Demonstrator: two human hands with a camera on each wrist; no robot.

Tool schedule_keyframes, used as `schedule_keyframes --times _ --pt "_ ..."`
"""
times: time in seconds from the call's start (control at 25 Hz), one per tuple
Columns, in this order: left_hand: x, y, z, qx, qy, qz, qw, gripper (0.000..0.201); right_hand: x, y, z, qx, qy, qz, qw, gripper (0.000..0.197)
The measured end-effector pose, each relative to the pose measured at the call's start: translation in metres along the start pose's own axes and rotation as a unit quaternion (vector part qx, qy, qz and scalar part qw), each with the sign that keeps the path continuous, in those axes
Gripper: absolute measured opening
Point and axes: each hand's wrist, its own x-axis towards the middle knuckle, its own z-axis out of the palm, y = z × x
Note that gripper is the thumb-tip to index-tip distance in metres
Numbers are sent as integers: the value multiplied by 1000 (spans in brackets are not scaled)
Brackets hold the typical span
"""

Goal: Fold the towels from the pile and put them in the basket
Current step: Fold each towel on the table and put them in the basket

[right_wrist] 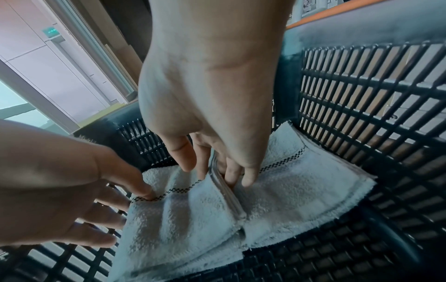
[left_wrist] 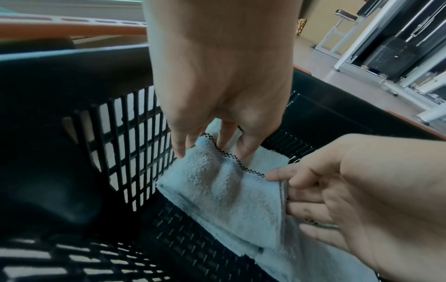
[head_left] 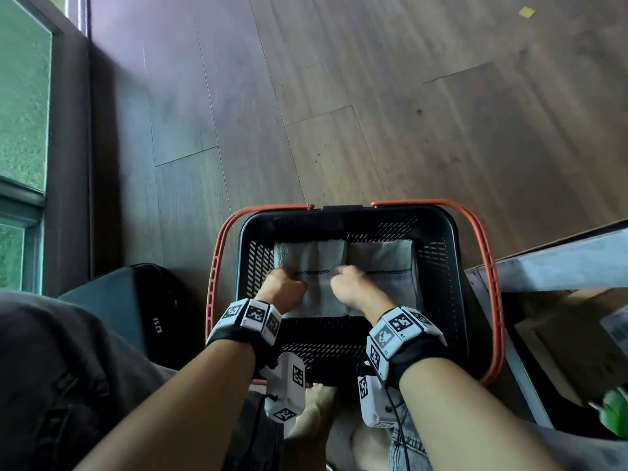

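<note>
A black basket (head_left: 455,253) with orange handles stands on the wooden floor. Two folded white towels with a checkered stripe lie side by side in its far half. My left hand (head_left: 282,287) grips the left edge of the left towel (head_left: 316,297), thumb on top near the stripe (left_wrist: 207,150). My right hand (head_left: 350,287) pinches that same towel's right folded edge (right_wrist: 217,175), its fingers tucked into the seam against the right towel (right_wrist: 301,187). The left towel (left_wrist: 217,187) bulges slightly between both hands.
A black bag (head_left: 153,311) sits on the floor left of the basket. A grey table edge (head_left: 560,263) with a cardboard box under it stands to the right. A window frame (head_left: 34,198) runs along the left. My bare feet are just below the basket.
</note>
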Motion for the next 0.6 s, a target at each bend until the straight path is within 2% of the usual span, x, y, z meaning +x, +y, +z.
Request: schedule_keyframes --times 0.2,0.32,0.48,0.6 --pt "3 -5 3 13 18 -1 1000 29 2 2 4 0 -20 6 1000 61" --pt "-6 2 3 35 17 3 999 31 -4 -3 2 -6 -1 6 1000 62" --pt "-27 22 -5 47 35 30 998 37 -32 -24 -15 -7 102 -18 995 54" --pt "-50 51 -21 31 58 93 993 38 -72 -43 -32 48 193 -64 978 45"
